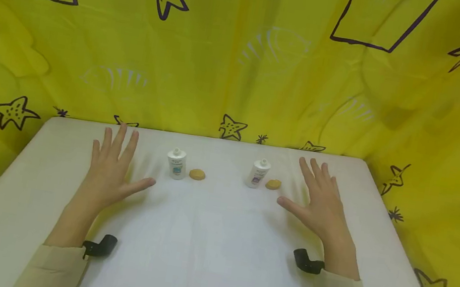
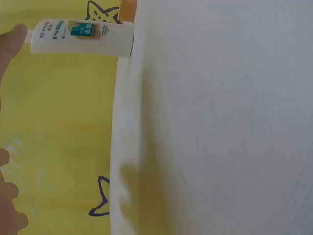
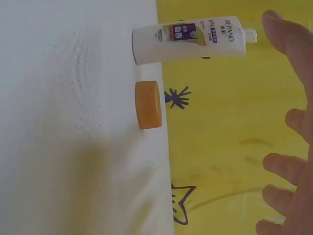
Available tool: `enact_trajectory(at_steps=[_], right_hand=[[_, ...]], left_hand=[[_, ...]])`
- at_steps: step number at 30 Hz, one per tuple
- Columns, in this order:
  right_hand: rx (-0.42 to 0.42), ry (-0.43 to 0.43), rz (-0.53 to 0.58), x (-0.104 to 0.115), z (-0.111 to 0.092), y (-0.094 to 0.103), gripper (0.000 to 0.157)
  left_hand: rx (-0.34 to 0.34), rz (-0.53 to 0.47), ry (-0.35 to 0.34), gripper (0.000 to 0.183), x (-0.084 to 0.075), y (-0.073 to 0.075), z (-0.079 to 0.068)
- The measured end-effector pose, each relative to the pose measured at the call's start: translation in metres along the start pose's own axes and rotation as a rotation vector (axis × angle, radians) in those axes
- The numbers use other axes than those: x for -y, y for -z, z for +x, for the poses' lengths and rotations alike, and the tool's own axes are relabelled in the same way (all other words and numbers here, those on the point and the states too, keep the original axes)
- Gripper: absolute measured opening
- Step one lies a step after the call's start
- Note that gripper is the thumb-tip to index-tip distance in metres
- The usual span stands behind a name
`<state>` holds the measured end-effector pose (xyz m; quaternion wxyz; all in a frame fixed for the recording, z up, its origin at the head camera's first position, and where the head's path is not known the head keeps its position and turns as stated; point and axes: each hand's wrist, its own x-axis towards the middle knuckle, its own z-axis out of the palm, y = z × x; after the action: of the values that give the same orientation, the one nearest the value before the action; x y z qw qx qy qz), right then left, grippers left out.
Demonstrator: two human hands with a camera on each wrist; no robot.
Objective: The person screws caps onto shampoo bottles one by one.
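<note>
Two small white bottles stand upright and uncapped on the white table. The left bottle [image 1: 177, 164] has a teal label patch, seen also on the bottle [image 2: 83, 37] in the left wrist view. The right bottle [image 1: 258, 173] bears a purple patch. To the right of each bottle lies an orange-gold cap, the left cap [image 1: 197, 174] and the right cap [image 1: 273, 184]. My left hand [image 1: 110, 170], fingers spread and holding nothing, is left of the left bottle. My right hand [image 1: 320, 203], likewise spread and holding nothing, is right of the right cap.
A white cloth covers the table [image 1: 213, 251], whose far edge meets a yellow curtain [image 1: 207, 59] with starfish drawings. The curtain also runs along both sides. Black wrist mounts, the left one [image 1: 101, 245] and the right one [image 1: 307, 261], stick out inward from the sleeves.
</note>
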<state>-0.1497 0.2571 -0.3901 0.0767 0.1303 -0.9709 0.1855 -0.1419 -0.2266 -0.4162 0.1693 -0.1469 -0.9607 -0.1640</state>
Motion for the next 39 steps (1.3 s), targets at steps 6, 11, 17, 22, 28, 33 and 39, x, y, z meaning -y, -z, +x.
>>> enact_trajectory(at_steps=[6, 11, 17, 22, 28, 33, 39], right_hand=[[0.018, 0.006, 0.038, 0.005, 0.005, -0.003, 0.104], [0.028, 0.016, 0.059, 0.007, 0.006, -0.005, 0.105], [0.025, 0.033, 0.053, 0.010, 0.006, -0.009, 0.105], [0.058, 0.044, 0.054, 0.014, 0.006, -0.014, 0.104], [0.069, 0.062, 0.059, 0.015, 0.006, -0.020, 0.102], [0.079, 0.042, 0.068, 0.010, 0.006, -0.023, 0.101], [0.099, 0.037, 0.076, 0.003, 0.010, -0.026, 0.098]], left_hand=[[-0.010, -0.023, -0.010, 0.114, -0.007, 0.008, -0.001], [-0.027, -0.037, -0.031, 0.113, -0.017, 0.016, -0.002], [-0.046, -0.080, -0.095, 0.110, -0.035, 0.017, -0.002], [-0.059, -0.111, -0.142, 0.108, -0.051, 0.013, -0.001], [-0.109, -0.192, -0.210, 0.101, -0.072, 0.009, 0.004], [-0.131, -0.248, -0.308, 0.092, -0.089, 0.004, 0.015], [-0.034, -0.269, -0.350, 0.098, -0.107, -0.007, 0.030]])
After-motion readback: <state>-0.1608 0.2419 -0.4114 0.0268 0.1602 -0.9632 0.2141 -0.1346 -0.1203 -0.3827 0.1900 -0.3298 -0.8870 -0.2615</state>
